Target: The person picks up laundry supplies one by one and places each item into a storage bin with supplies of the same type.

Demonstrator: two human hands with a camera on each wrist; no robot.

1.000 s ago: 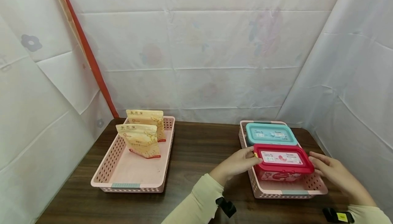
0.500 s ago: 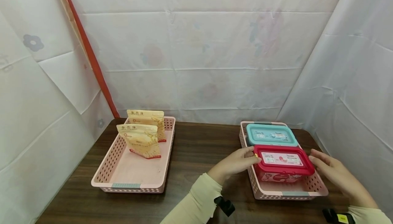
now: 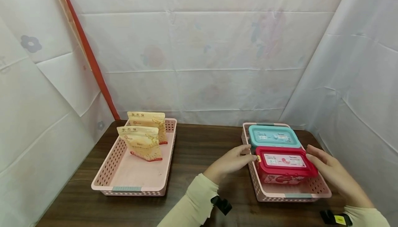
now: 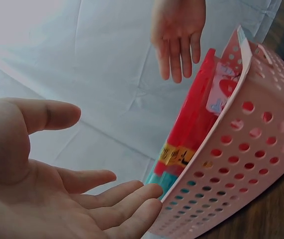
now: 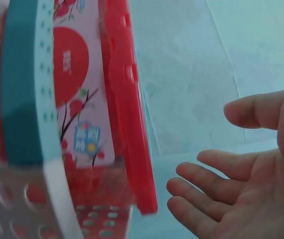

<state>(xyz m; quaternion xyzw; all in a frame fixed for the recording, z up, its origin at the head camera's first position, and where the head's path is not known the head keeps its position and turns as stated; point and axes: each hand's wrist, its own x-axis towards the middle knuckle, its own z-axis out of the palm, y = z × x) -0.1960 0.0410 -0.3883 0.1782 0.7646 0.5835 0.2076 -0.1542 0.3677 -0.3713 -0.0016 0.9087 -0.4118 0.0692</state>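
Observation:
A box with a red lid (image 3: 284, 161) and a pink printed label lies in the right pink basket (image 3: 270, 196). Behind it in the same basket sits a box with a turquoise lid (image 3: 274, 136). My left hand (image 3: 230, 163) is just off the red box's left end, fingers extended and holding nothing; the left wrist view shows a gap between its fingers and the basket wall. At the box's other end is my right hand (image 3: 331, 171). The right wrist view shows its palm and relaxed fingers (image 5: 201, 174) apart from the red lid, with nothing held.
A second pink basket (image 3: 169, 161) stands on the left of the dark wooden table (image 3: 205, 144). Two yellow pouches (image 3: 141, 143) stand upright in its back part. White sheets (image 3: 202, 47) hang behind and on both sides.
My left hand has drawn away to the left from the red box's end. The right hand has risen slightly and shifted left. Both boxes stay in the basket.

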